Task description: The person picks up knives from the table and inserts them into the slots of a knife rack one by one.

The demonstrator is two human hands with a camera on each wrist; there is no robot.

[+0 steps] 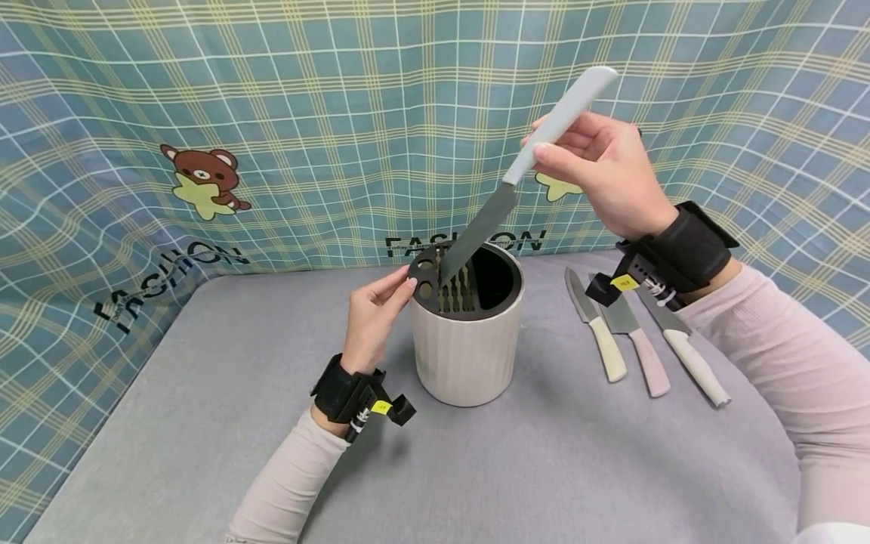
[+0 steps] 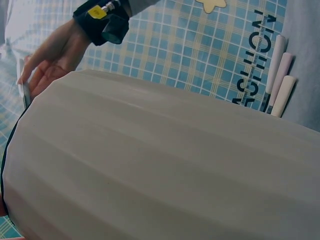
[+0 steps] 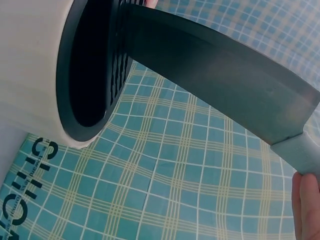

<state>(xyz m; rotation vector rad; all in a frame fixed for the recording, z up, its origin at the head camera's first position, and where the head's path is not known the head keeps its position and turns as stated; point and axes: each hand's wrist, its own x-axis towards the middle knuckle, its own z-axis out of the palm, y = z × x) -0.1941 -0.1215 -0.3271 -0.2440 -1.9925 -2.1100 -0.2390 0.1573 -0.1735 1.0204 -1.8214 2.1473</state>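
Note:
A white ribbed knife holder (image 1: 464, 355) with a black slotted top stands upright on the table. My right hand (image 1: 608, 170) grips the pale blue-grey handle of a kitchen knife (image 1: 481, 223) between thumb and fingers. The knife slants down to the left, its tip right at the slots of the top; in the right wrist view the blade (image 3: 215, 75) meets the slotted part. My left hand (image 1: 376, 317) holds the holder's left rim with thumb and fingers. In the left wrist view the holder's wall (image 2: 160, 160) fills most of the picture.
Right of the holder lie three knives side by side: one with a cream handle (image 1: 608, 351), one with a pink handle (image 1: 650, 364) and one with a white handle (image 1: 696, 368). A plaid cloth (image 1: 326, 136) hangs behind the grey table (image 1: 224, 408).

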